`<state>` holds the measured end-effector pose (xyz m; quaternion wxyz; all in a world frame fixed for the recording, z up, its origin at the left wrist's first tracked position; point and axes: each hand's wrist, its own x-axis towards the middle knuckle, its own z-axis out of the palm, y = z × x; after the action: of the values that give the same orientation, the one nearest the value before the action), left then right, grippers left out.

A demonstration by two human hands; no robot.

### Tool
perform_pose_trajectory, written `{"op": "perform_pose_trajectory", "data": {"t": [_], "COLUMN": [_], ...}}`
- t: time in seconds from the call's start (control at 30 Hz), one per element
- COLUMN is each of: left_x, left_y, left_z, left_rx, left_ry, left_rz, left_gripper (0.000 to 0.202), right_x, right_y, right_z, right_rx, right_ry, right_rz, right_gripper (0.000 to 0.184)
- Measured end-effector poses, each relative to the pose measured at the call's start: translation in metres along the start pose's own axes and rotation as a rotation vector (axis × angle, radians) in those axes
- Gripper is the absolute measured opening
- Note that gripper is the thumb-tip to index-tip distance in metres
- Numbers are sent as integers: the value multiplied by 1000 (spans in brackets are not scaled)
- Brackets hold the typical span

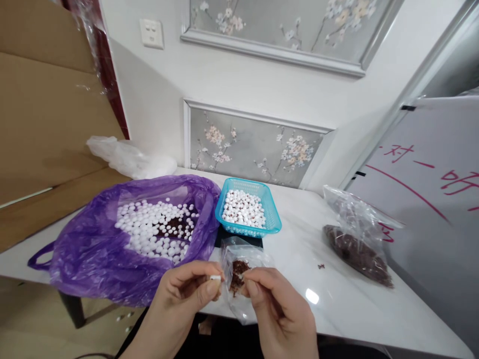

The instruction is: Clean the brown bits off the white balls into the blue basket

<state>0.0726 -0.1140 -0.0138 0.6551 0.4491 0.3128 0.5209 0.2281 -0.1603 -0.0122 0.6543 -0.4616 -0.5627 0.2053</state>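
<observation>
Between thumb and forefinger, my left hand (189, 294) pinches a small white ball (215, 277), mostly covered by the fingers. My right hand (280, 301) is closed in a pinch beside it; whatever is at its fingertips is too small to make out. Between and behind both hands lies a transparent plastic bag (245, 249) with reddish-brown shreds (239, 271) in it. Left of it, a purple plastic bag (93, 249) lies spread, with many white balls (140, 224) and some dark brown material inside. Behind the hands stands a blue plastic basket (274, 219) filled with white balls flecked with brown.
A dark flat object (258, 242) sits under the basket. At right, a transparent bag of brown material (359, 254) leans near a whiteboard (430, 164). Small brown bits (321, 267) lie on the white table (299, 244). Cardboard (48, 129) stands at left.
</observation>
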Motion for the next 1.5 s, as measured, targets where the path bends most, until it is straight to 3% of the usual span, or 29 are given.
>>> {"op": "perform_pose_trajectory", "data": {"t": [0.17, 0.3, 0.5, 0.73, 0.87, 0.97, 1.07, 1.17, 1.37, 1.5], "left_x": [1, 1, 1, 3, 37, 86, 129, 140, 97, 78], "left_y": [0, 1, 1, 2, 19, 25, 28, 42, 83, 71], "left_z": [-1, -1, -1, -5, 11, 28, 30, 9, -63, -89], "left_rx": [8, 105, 209, 278, 456, 647, 716, 845, 1240, 1427], "left_ry": [35, -1, -35, 42, 120, 68, -15, -49, -79, -98], "left_rz": [0, 74, 199, 244, 273, 344, 353, 365, 221, 122], "left_gripper": [8, 17, 21, 8, 15, 31, 50, 52, 27, 23], "right_x": [3, 3, 0, 3, 8, 8, 7, 5, 3, 2], "right_y": [-1, 3, 20, 30, 39, 45, 47, 47, 44, 42], "right_z": [-7, -15, -15, 8, 18, 22, 21, 16, 9, 10], "right_rx": [-78, -148, -410, -870, -937, -977, -997, -996, -906, -815], "right_ry": [57, 8, -244, -495, -523, -513, -511, -488, -434, -393], "right_rz": [38, 70, 86, 121, 110, 75, 34, 24, 59, 52], "right_gripper": [13, 12, 23, 31, 36, 42, 40, 29, 27, 28]}}
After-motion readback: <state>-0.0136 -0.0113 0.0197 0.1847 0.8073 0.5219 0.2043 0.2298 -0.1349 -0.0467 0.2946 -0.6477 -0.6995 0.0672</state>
